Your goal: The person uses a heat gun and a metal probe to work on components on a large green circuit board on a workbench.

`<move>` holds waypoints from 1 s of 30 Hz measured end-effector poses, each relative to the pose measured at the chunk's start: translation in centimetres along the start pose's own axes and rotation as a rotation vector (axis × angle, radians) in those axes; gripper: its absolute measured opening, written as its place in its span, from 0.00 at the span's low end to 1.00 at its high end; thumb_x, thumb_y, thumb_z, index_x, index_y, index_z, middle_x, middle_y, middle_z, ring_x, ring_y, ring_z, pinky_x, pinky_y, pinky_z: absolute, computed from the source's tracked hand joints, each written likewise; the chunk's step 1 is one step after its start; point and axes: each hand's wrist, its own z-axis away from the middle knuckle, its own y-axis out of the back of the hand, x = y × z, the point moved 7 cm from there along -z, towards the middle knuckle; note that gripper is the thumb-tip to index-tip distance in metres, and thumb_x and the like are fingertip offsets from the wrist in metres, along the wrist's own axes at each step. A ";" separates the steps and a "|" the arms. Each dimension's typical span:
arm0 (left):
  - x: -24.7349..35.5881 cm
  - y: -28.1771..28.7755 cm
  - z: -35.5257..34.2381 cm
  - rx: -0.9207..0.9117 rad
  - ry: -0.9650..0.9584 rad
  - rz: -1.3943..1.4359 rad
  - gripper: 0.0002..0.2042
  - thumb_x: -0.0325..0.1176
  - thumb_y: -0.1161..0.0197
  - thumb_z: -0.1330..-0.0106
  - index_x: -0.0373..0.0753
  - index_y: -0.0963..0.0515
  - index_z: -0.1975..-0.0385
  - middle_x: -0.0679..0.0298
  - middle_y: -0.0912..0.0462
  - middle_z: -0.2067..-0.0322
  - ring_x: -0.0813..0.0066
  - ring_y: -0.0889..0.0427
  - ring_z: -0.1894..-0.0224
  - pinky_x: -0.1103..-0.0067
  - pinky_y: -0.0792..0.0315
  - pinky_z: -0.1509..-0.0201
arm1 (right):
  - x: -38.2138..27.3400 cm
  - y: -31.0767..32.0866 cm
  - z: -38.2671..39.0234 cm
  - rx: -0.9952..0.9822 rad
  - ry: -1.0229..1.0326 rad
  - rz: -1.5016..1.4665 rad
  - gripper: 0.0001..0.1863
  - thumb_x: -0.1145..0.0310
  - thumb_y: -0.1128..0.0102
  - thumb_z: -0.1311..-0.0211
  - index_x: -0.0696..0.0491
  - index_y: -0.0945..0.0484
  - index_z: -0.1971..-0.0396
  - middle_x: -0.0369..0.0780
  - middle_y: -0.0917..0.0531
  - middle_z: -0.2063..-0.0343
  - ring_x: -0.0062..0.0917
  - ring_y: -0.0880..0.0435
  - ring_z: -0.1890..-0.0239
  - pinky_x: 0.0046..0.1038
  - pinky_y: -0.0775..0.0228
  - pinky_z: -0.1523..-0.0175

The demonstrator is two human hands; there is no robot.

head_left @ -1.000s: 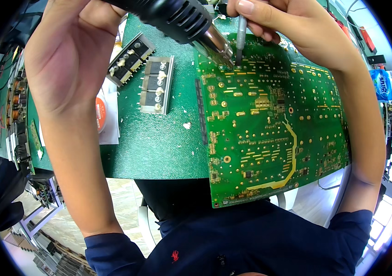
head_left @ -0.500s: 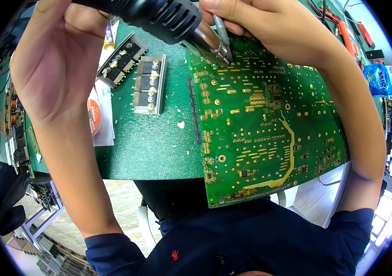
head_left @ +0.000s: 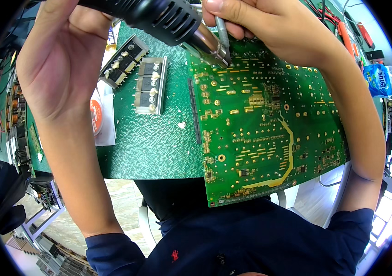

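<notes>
A black hot air gun (head_left: pixel 163 20) with a metal nozzle comes in from the top left. My left hand (head_left: pixel 65 69) is closed about its handle; the fingertips are partly hidden at the upper edge. The nozzle points down at the upper left part of a large green circuit board (head_left: pixel 260 124), dotted with solder joints. My right hand (head_left: pixel 246 16) pinches a slim grey metal tool (head_left: pixel 223 33), whose lower end stands beside the nozzle tip, close to the board. Whether that tool touches the board I cannot tell.
Two black component modules on metal bars (head_left: pixel 151 87) (head_left: pixel 124 60) lie left of the board on the green mat (head_left: pixel 159 152). A round orange-labelled tin (head_left: pixel 96 115) sits on white paper by my left wrist. A blue packet (head_left: pixel 377 79) and red-handled tools (head_left: pixel 344 37) are at right.
My left hand and the hot air gun's body have shifted slightly right and down. The nozzle tip and the grey tool stay at about the same spot over the board.
</notes>
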 end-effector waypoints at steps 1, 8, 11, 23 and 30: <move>-0.1 -0.4 0.0 0.004 -0.003 -0.009 0.27 0.38 0.46 0.21 0.29 0.42 0.30 0.46 0.38 0.30 0.47 0.34 0.27 0.54 0.42 0.21 | -0.4 0.0 0.1 0.008 -0.035 0.032 0.19 0.59 0.52 0.19 0.58 0.20 0.63 0.31 0.25 0.80 0.16 0.29 0.76 0.24 0.34 0.67; -1.1 -3.6 0.3 -0.133 -0.055 0.037 0.26 0.41 0.42 0.23 0.33 0.39 0.33 0.53 0.32 0.40 0.54 0.28 0.35 0.58 0.35 0.25 | -0.3 0.0 0.0 0.006 -0.143 0.087 0.20 0.58 0.53 0.18 0.58 0.20 0.63 0.30 0.25 0.80 0.16 0.29 0.76 0.24 0.34 0.66; -1.3 -5.0 0.4 -0.203 -0.089 0.063 0.26 0.42 0.40 0.24 0.34 0.38 0.35 0.56 0.28 0.44 0.57 0.26 0.38 0.60 0.32 0.27 | 0.9 0.6 -0.5 0.071 -0.343 0.001 0.18 0.60 0.51 0.19 0.58 0.19 0.62 0.31 0.22 0.78 0.14 0.28 0.75 0.21 0.34 0.67; -0.4 -7.2 0.8 0.030 -0.137 -0.152 0.27 0.44 0.37 0.26 0.38 0.37 0.36 0.59 0.23 0.48 0.60 0.22 0.40 0.62 0.29 0.29 | -5.4 0.8 8.4 0.172 0.388 0.569 0.13 0.78 0.37 0.39 0.63 0.16 0.54 0.47 0.13 0.66 0.32 0.14 0.68 0.29 0.23 0.65; -0.7 -6.0 0.8 -0.019 -0.060 -0.073 0.27 0.43 0.39 0.25 0.35 0.38 0.34 0.56 0.27 0.43 0.56 0.26 0.36 0.60 0.33 0.27 | -5.1 -2.4 9.8 0.195 0.470 0.600 0.14 0.79 0.38 0.40 0.64 0.18 0.54 0.48 0.15 0.67 0.36 0.15 0.70 0.32 0.22 0.68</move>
